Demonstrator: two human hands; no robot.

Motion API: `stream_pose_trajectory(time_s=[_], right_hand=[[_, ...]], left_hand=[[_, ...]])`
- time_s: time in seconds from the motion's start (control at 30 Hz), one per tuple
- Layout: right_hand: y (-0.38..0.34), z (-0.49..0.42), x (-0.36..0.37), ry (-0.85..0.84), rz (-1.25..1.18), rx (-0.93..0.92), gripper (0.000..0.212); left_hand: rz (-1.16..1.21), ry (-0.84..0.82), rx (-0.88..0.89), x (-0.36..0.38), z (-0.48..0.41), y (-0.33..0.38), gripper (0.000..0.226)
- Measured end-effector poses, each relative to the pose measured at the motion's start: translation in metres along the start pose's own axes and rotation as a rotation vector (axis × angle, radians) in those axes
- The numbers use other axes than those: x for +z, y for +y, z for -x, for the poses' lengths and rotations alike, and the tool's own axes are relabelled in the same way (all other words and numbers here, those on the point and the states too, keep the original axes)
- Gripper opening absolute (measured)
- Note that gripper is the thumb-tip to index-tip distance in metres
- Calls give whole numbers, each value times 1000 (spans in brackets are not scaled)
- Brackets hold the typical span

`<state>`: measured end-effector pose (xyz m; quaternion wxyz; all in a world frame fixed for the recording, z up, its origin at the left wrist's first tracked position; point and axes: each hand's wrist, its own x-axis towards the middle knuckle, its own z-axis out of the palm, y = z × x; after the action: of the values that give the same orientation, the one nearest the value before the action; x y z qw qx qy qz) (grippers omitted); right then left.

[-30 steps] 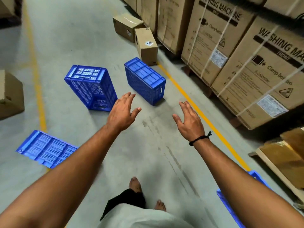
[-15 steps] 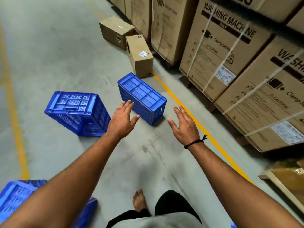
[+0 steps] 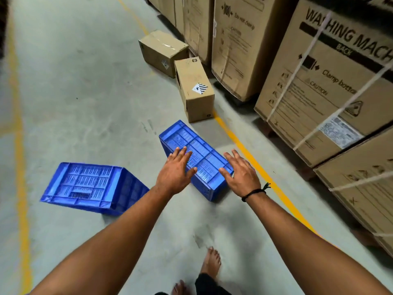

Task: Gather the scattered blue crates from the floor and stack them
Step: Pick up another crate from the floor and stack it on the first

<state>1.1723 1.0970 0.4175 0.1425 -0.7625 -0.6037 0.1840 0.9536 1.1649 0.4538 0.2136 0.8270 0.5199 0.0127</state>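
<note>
Two blue plastic crates lie upside down on the grey concrete floor. The nearer-centre crate [image 3: 196, 155] sits just ahead of me, its ribbed bottom facing up. My left hand [image 3: 175, 172] hovers over its left side with fingers spread, and my right hand [image 3: 241, 173], a black band on the wrist, hovers at its right end, also spread. Neither hand grips anything. The second crate [image 3: 89, 184] lies tilted on the floor to the left, clear of both hands.
Two small cardboard boxes [image 3: 194, 88] lie just beyond the centre crate. Tall washing-machine cartons [image 3: 319, 81] line the right side behind a yellow floor line [image 3: 251, 162]. Another yellow line [image 3: 21, 167] runs down the left. My bare feet [image 3: 210, 262] are below.
I have stepped forward; both crates now appear closer and lower in view. Both hands have reached out over the centre crate. The third crate at the lower left has left the view.
</note>
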Motion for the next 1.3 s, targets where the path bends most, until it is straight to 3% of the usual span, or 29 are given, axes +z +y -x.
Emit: stream_pose_trajectory(time_s=[0.17,0.4,0.63,0.77,0.9,1.07,1.13,1.2,1.3], right_hand=[[28,-102,62,-28,22,-10,60],[85,-195,205,-55,36,-1,60],[136,-260,328,-141,374,-136,67],[150,-265,346,-93,433,-133,64],[146,-258,344,-25,379,-122,61],[132,-225,349,55,356,-88,52],[133,-222,347,105,237,-145,43],[141,-234,340,57,39,-180,37],[154,-258,334,-143,-115,-141,35]], left_hand=[[-16,-25,33,54,-103,-27,66],[-163,-159,51,198,-186,-111,67],[-248,-115,50,322,-249,-177,71],[-262,-9,79,353,-253,-186,57],[-236,68,110,356,-250,-191,58],[-202,33,123,346,-236,-201,60],[-135,15,70,342,-232,-206,62],[-74,31,42,344,-229,-210,58],[2,85,87,355,-228,-210,51]])
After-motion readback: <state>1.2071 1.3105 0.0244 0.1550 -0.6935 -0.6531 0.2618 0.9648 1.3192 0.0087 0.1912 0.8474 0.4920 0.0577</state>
